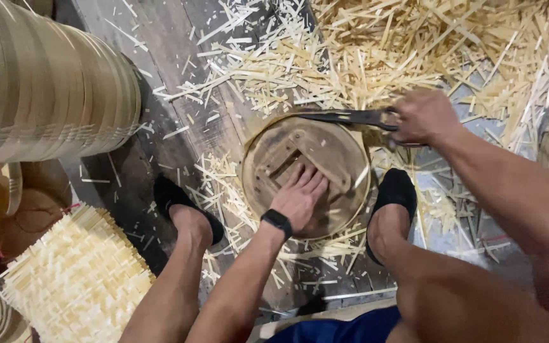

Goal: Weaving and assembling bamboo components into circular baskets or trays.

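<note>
While clamped round the handles of dark shears (351, 117), right hand (422, 116) sits at far rim of round bamboo frame (306, 174); grip fully closed on tool, blades pointing left along frame's top edge. Can't tell whether blades are open or shut — too dark and thin from this angle. Left hand (300, 198) lies flat, fingers spread, pressing down on wooden disc (287, 159) inside frame; holds nothing, just pins it. Frame rests on plank floor (160, 38) between both feet in black socks (396, 190).

Risks, judged from layout: left fingertips near blade line, so a slip or over-long cut could nick them. Frame held by palm pressure only; if disc turns under push, shears may bite rim or skid off. Loose bamboo offcuts (427, 44) all round, also under feet — sliding foot would shift frame mid-cut. Sharp slivers near thin socks, puncture poss. Stack of finished hoops (39, 82) and pile of pale strips (77, 279) at left well apart, low risk there.
</note>
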